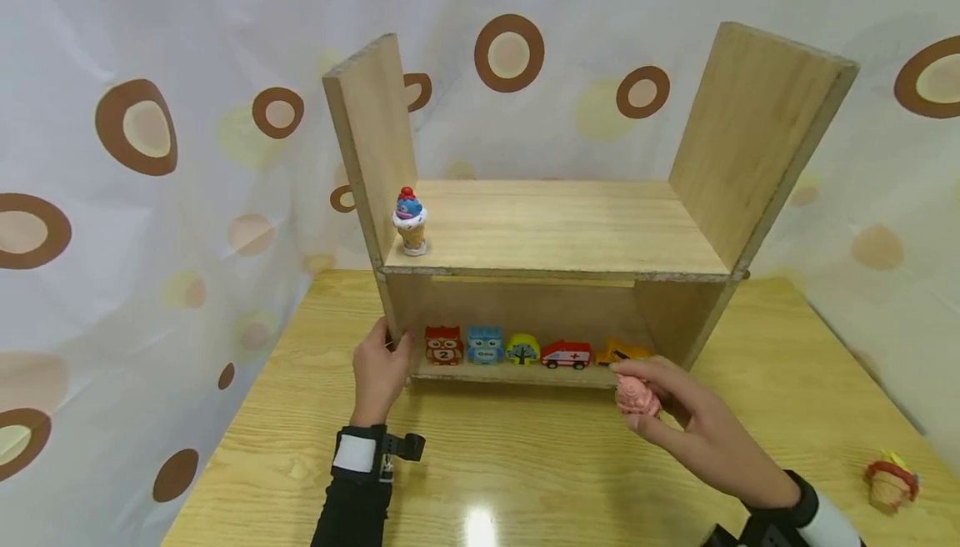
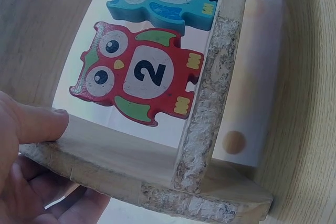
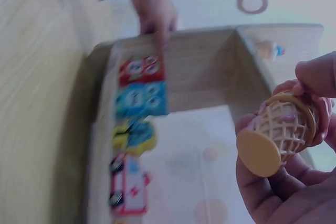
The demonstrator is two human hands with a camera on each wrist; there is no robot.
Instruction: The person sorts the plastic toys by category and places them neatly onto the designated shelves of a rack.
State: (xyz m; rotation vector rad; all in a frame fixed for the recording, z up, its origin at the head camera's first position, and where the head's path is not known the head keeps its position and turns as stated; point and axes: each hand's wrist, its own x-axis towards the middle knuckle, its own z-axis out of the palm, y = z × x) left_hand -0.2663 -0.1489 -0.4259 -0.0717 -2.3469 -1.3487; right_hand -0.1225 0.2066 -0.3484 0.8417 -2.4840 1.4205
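A wooden shelf unit (image 1: 555,222) stands on the table. My left hand (image 1: 381,372) grips the lower part of its left side board (image 2: 121,177), with the thumb inside and the fingers behind. My right hand (image 1: 697,430) holds a toy ice cream cone (image 1: 636,397) with a pink swirl, in front of the shelf's lower right. The right wrist view shows the toy's waffle-patterned cone (image 3: 286,124) and flat tan base, between thumb and fingers. Another ice cream figure (image 1: 409,222), with a blue face and red top, stands upright at the left of the upper board.
Along the lower shelf stand a red owl (image 1: 444,346), a blue owl (image 1: 485,346), a yellow tree piece (image 1: 522,349), a red-and-white ambulance (image 1: 566,354) and an orange vehicle (image 1: 622,351). A small toy with a red band (image 1: 891,483) lies at the table's right. A patterned curtain (image 1: 570,122) hangs behind.
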